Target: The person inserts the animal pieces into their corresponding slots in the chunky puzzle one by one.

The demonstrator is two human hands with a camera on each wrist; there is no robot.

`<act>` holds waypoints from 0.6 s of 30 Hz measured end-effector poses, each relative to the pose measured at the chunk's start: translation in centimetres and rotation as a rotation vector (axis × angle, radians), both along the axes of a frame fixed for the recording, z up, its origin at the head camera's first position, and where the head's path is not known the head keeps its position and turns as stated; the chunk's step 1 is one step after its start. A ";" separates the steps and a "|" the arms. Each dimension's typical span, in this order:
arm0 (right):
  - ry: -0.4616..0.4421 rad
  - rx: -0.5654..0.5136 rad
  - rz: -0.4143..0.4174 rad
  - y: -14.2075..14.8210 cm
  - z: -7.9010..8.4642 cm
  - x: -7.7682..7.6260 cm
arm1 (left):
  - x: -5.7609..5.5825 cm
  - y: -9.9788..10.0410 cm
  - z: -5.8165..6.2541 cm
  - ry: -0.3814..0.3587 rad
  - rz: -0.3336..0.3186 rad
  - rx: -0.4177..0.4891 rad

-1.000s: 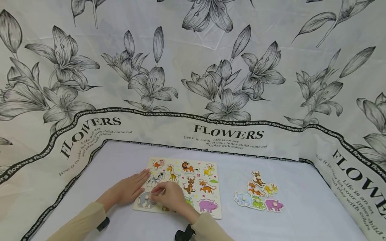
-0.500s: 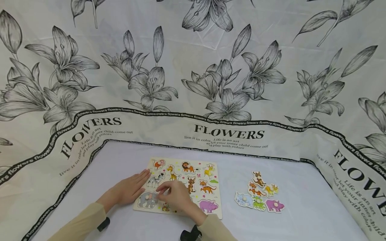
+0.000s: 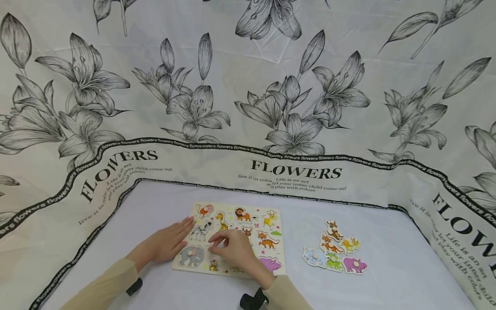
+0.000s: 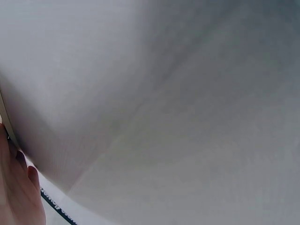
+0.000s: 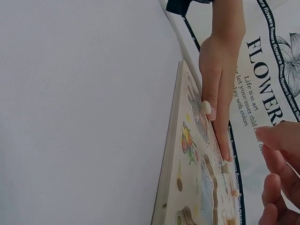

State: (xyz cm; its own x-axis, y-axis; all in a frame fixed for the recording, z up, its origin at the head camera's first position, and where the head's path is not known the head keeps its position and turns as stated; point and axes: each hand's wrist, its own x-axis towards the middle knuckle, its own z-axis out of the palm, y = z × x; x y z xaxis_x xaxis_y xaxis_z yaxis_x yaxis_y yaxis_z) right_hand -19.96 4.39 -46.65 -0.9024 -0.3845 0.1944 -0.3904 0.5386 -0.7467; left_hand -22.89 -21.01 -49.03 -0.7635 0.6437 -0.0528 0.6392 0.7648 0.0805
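A wooden animal puzzle board (image 3: 278, 253) lies on the white table. My left hand (image 3: 166, 243) rests straight-fingered on its left edge; in the left wrist view only part of that hand (image 4: 21, 197) shows. The grey elephant piece (image 3: 191, 257) sits in its recess beside the left hand, its knob (image 5: 206, 108) standing up in the right wrist view. Over the board's middle hovers my right hand (image 3: 235, 249), fingers loosely bent, with nothing between thumb and index. It hides part of the board. Zebra (image 3: 199, 232), giraffe (image 3: 221, 220) and lion (image 3: 244, 214) pieces are also in place.
Right of the board lies a cluster of loose pieces: a kangaroo (image 3: 333, 230), a tiger (image 3: 330, 245), a yellow horned animal (image 3: 350, 244), a light blue animal (image 3: 312, 255), a green frog (image 3: 333, 261) and a purple hippo (image 3: 354, 265). A flowered cloth (image 3: 217, 168) borders the table behind.
The right hand has come off the elephant piece and moved right over the board, uncovering the elephant. The left hand has stayed on the board's edge.
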 end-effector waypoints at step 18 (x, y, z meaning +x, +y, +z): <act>-0.060 -0.047 0.157 2.8 0.9 0.3 | 0.4 0.4 0.5 0.013 -0.006 -0.006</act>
State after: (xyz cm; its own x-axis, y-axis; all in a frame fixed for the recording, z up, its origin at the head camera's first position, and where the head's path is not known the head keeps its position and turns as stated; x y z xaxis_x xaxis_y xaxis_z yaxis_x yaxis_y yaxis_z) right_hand -19.64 7.24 -45.72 -0.8424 -0.5136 0.1631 -0.4211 0.4383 -0.7941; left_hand -22.49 -20.65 -48.51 -0.7604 0.6478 -0.0470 0.6446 0.7615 0.0678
